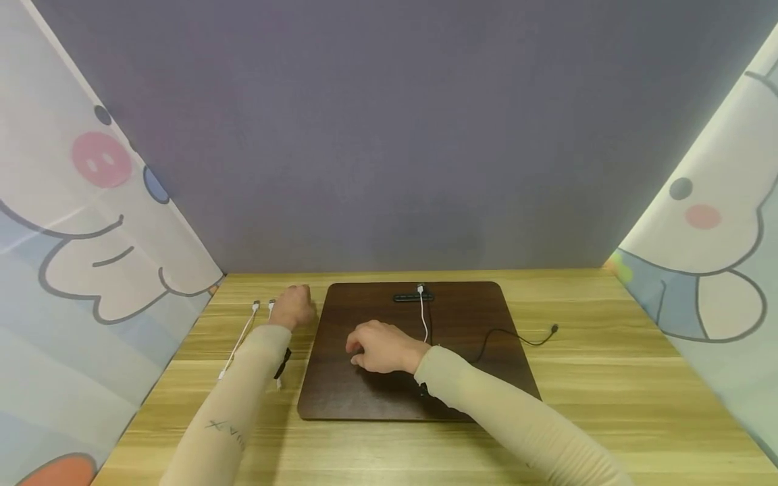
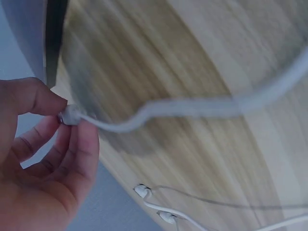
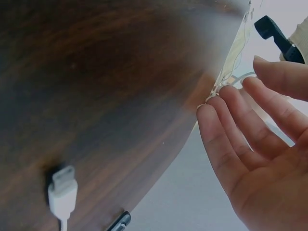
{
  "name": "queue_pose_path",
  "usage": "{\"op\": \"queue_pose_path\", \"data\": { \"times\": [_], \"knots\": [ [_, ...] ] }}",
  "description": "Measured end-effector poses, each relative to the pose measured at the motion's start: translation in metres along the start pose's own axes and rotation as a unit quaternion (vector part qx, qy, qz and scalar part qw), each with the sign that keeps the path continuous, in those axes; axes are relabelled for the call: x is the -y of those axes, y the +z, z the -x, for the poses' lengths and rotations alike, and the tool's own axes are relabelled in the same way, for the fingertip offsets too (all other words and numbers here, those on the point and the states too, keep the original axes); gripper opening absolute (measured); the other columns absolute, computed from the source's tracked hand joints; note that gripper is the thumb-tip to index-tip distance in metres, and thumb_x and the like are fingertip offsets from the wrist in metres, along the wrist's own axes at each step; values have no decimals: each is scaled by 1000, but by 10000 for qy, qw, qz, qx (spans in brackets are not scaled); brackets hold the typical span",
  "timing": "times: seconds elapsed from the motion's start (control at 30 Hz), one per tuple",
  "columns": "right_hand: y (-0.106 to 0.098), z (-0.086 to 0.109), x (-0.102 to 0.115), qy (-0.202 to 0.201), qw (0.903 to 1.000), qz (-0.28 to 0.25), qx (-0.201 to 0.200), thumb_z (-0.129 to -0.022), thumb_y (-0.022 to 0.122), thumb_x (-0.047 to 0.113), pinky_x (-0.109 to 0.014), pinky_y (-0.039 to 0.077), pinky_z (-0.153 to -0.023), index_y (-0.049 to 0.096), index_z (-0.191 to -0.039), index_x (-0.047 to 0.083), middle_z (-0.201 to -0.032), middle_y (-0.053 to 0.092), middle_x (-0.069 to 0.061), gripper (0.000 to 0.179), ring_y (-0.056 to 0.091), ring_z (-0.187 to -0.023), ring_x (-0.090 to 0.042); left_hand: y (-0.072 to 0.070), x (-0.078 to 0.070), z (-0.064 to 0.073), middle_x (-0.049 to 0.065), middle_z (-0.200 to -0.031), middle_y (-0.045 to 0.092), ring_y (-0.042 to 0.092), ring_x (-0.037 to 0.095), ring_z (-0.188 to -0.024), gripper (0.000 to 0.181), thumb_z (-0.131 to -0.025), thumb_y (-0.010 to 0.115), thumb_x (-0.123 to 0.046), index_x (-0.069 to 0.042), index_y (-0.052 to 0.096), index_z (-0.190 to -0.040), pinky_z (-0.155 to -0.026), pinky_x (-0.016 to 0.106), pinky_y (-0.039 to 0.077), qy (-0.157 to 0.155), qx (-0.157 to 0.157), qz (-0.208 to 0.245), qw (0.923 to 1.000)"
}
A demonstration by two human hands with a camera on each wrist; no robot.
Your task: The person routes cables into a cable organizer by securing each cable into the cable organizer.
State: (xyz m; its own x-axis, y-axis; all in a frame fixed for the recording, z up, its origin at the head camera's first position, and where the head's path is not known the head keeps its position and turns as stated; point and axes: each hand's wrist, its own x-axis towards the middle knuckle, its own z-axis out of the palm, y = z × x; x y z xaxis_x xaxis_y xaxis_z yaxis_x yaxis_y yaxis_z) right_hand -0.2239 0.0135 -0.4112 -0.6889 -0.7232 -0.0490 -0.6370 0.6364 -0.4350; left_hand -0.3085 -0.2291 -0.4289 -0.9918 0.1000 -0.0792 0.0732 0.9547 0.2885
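Note:
In the left wrist view, my left hand (image 2: 53,168) pinches the white plug (image 2: 71,115) of a white cable (image 2: 192,107) between thumb and fingers. From the head, that left hand (image 1: 294,307) is just left of a dark brown board (image 1: 358,304). My right hand (image 1: 384,347) is over the board's middle, fingers loosely bent and holding nothing; the right wrist view shows the same hand (image 3: 260,149) with its fingers apart. A white USB cable (image 1: 422,314) lies on the board, its plug (image 3: 63,195) visible from the right wrist. It runs under my right forearm.
A small black slotted strip (image 1: 404,298) sits near the board's far edge. A black cable (image 1: 501,331) trails off the board to the right. More white cables (image 1: 240,341) lie on the wooden table (image 1: 608,378) at left. A grey wall panel (image 1: 389,135) stands behind.

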Motion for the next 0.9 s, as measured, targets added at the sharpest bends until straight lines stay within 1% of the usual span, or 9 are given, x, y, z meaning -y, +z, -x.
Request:
{"op": "queue_pose_path", "data": {
  "times": [0.17,0.23,0.3,0.43,0.57,0.67,0.77,0.83,0.9],
  "knots": [
    [3,-4,0,56,9998,-196,-21,-97,72,21,-25,54,-86,75,-115,15,-112,70,6,19,65,-105,-10,-7,-2,4,21,-106,63,63,37,-95,22,-96,64,-13,4,59,-109,-83,52,54,6,104,337,9994],
    [3,-6,0,63,9994,-329,-21,-97,72,21,-25,53,-85,74,-116,15,-111,70,6,21,65,-103,-9,-8,-3,6,21,-108,62,62,35,-93,21,-96,64,-13,3,58,-109,-82,50,54,5,82,563,9984],
    [4,-7,-1,76,9983,-583,-31,-97,72,20,-24,53,-82,73,-118,14,-107,69,6,22,64,-97,-7,-10,-3,8,21,-107,63,62,32,-89,19,-96,63,-13,2,58,-108,-78,47,53,12,50,820,9966],
    [6,-11,-3,66,9941,-1082,-100,-96,73,16,-23,52,-77,72,-119,11,-97,67,7,24,61,-86,-5,-14,-7,12,20,-105,65,62,28,-83,17,-96,63,-12,0,58,-107,-73,43,53,-36,-3,1400,9901],
    [9,-14,-3,99,9926,-1204,-149,-95,74,16,-22,51,-76,73,-117,10,-95,67,8,23,61,-84,-4,-15,-12,14,18,-108,66,64,27,-86,15,-99,62,-14,-2,60,-108,-76,43,54,-42,-51,1595,9872],
    [11,-17,-2,131,9919,-1247,-191,-94,74,17,-22,51,-76,73,-115,10,-93,68,8,22,61,-84,-3,-16,-15,13,17,-109,67,65,28,-89,16,-100,62,-16,-3,61,-110,-78,44,54,-9,-106,1622,9867],
    [12,-21,0,124,9912,-1286,-273,-94,75,18,-21,51,-76,74,-113,9,-93,69,8,21,62,-84,-3,-18,-20,13,16,-108,67,64,29,-92,19,-100,62,-18,-3,63,-111,-79,45,53,-79,-123,1764,9842],
    [13,-24,2,128,9903,-1336,-365,-93,76,17,-21,51,-76,75,-112,8,-93,71,6,21,63,-83,-4,-21,-23,13,15,-107,67,63,28,-92,21,-99,62,-20,-4,63,-113,-79,44,53,-114,-150,1852,9825],
    [15,-27,5,147,9888,-1412,-464,-92,76,17,-21,52,-76,76,-110,8,-93,72,5,20,64,-83,-4,-23,-27,13,15,-105,67,65,27,-88,23,-98,62,-20,-3,62,-114,-77,43,54,-163,-158,2049,9785]
  ]
}}
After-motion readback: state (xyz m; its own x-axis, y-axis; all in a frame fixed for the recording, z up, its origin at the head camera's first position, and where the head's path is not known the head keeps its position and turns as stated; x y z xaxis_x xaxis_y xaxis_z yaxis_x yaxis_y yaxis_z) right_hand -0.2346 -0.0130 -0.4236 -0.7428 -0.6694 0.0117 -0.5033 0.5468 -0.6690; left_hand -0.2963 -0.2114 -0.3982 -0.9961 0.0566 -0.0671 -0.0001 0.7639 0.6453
